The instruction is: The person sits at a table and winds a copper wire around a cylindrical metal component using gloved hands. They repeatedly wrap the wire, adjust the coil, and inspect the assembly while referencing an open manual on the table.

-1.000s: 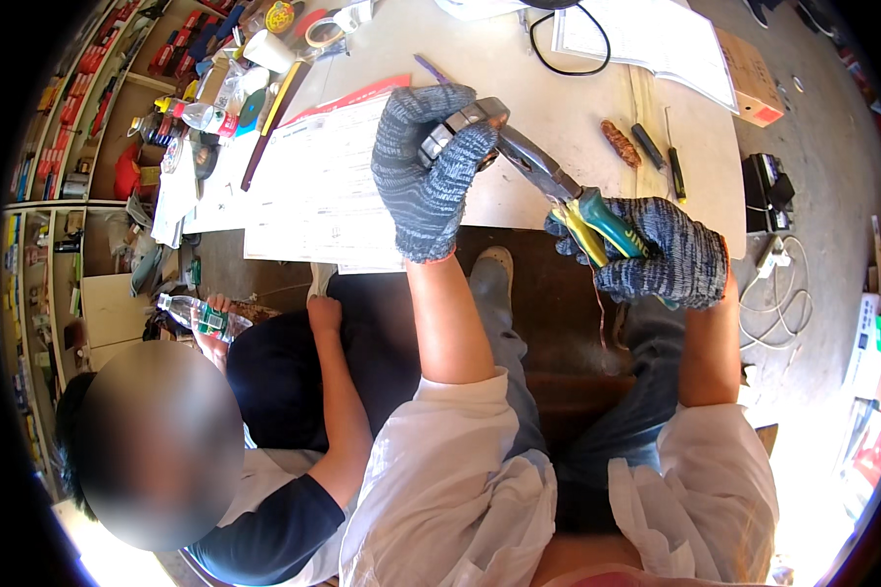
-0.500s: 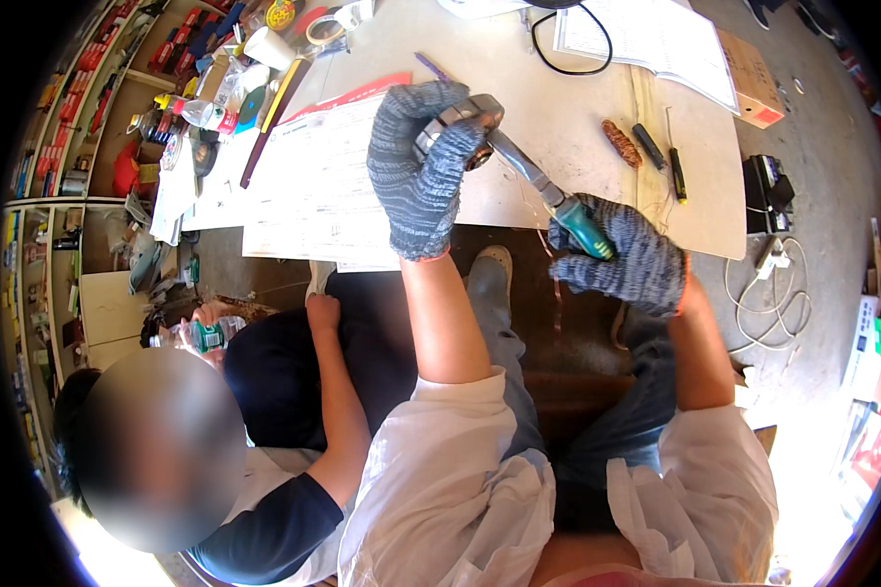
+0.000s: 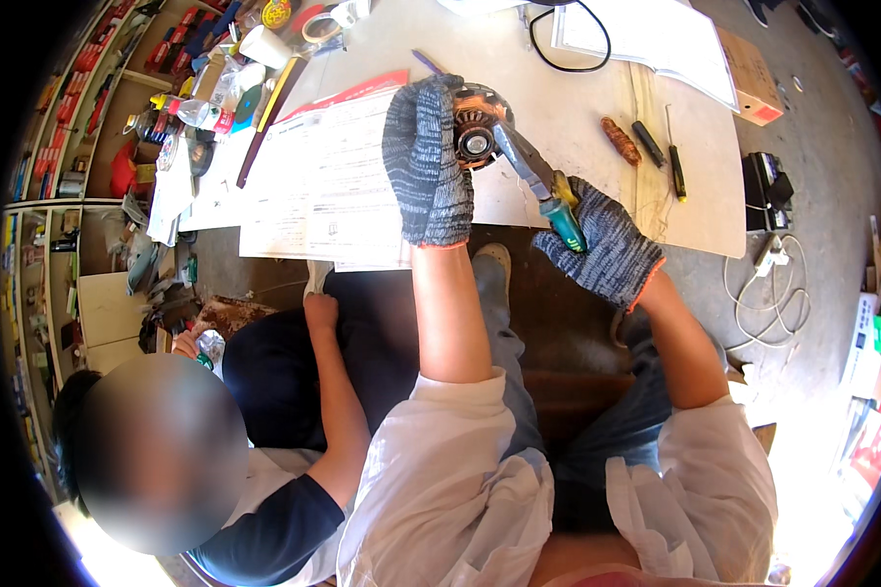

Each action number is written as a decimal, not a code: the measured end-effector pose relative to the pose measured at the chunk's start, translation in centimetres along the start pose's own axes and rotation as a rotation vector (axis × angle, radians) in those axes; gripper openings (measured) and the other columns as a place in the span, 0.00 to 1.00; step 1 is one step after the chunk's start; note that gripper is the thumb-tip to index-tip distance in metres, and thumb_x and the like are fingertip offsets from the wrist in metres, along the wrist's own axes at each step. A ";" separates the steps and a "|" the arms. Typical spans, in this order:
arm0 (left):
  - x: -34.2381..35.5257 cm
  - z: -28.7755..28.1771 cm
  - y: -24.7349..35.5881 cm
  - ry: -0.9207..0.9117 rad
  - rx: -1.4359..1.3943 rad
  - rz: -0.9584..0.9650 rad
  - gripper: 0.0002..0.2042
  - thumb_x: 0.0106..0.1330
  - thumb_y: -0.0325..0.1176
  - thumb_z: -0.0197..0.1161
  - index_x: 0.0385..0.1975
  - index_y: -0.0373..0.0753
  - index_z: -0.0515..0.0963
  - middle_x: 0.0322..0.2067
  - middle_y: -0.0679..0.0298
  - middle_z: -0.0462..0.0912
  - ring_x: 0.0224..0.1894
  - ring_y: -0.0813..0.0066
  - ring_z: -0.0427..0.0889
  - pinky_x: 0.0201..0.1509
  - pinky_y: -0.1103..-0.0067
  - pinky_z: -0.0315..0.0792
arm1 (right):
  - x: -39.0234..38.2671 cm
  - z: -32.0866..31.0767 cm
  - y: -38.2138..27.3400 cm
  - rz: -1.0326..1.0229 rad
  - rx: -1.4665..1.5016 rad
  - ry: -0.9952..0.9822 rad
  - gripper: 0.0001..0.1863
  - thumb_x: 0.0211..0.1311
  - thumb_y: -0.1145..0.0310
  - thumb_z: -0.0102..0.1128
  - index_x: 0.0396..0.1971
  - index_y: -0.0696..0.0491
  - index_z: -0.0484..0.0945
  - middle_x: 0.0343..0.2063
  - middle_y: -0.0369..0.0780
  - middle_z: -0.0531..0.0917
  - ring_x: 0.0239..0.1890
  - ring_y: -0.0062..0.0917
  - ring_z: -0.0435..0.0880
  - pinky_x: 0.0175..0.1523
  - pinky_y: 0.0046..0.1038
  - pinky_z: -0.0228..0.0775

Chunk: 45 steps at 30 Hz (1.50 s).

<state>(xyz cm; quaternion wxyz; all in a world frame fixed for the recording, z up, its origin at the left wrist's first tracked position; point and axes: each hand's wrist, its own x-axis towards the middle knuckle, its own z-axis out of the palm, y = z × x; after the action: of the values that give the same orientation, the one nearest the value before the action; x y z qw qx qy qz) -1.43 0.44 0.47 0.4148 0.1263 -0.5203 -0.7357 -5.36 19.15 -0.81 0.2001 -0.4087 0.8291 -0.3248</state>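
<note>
My left hand (image 3: 427, 161), in a grey knitted glove, is closed round the side of a small motor part (image 3: 482, 122) with copper windings and a round shaft end that faces me. My right hand (image 3: 607, 245), gloved alike, grips pliers (image 3: 530, 166) by their green and yellow handles. The metal jaws reach up to the motor part's right edge and seem to touch it. Both hands are held over the front edge of the white table (image 3: 519, 59).
Printed sheets (image 3: 323, 186) lie left of my hands. To the right are a brown ribbed piece (image 3: 621, 142), a dark rod (image 3: 648, 144) and a black-handled pick (image 3: 676, 171). A person (image 3: 294, 421) sits close on my left. A white cable (image 3: 773, 303) lies coiled on the floor.
My left hand has turned the motor part so its wound face and shaft end show. My right hand has moved slightly left with the pliers; a dangling copper strand no longer shows.
</note>
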 end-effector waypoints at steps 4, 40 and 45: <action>0.3 -0.3 -0.7 0.000 0.023 0.003 0.14 0.63 0.39 0.58 0.41 0.35 0.75 0.36 0.61 0.79 0.36 0.71 0.80 0.37 0.78 0.78 | 0.2 0.0 0.2 -0.069 0.308 -0.041 0.30 0.51 0.60 0.64 0.50 0.61 0.66 0.34 0.48 0.77 0.36 0.37 0.78 0.45 0.30 0.71; 2.8 -1.7 -9.9 -0.120 1.298 -0.077 0.23 0.64 0.52 0.45 0.36 0.37 0.78 0.35 0.51 0.79 0.42 0.55 0.74 0.50 0.67 0.65 | 5.3 2.4 8.0 0.231 -0.389 0.246 0.22 0.48 0.54 0.64 0.36 0.57 0.77 0.36 0.45 0.78 0.42 0.36 0.76 0.51 0.31 0.65; 4.3 -3.5 -13.1 -0.294 1.384 -0.010 0.21 0.63 0.50 0.47 0.35 0.40 0.80 0.43 0.52 0.74 0.52 0.56 0.68 0.56 0.69 0.62 | 4.7 -1.6 7.1 0.272 -0.388 0.213 0.14 0.56 0.60 0.55 0.38 0.53 0.77 0.38 0.44 0.78 0.41 0.35 0.77 0.47 0.32 0.68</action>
<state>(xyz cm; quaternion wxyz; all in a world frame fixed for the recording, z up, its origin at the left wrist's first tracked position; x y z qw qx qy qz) -8.26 -3.56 -11.32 0.1616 0.2628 -0.9186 -0.2472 -13.02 19.19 -4.96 0.0714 -0.2875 0.9397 -0.1709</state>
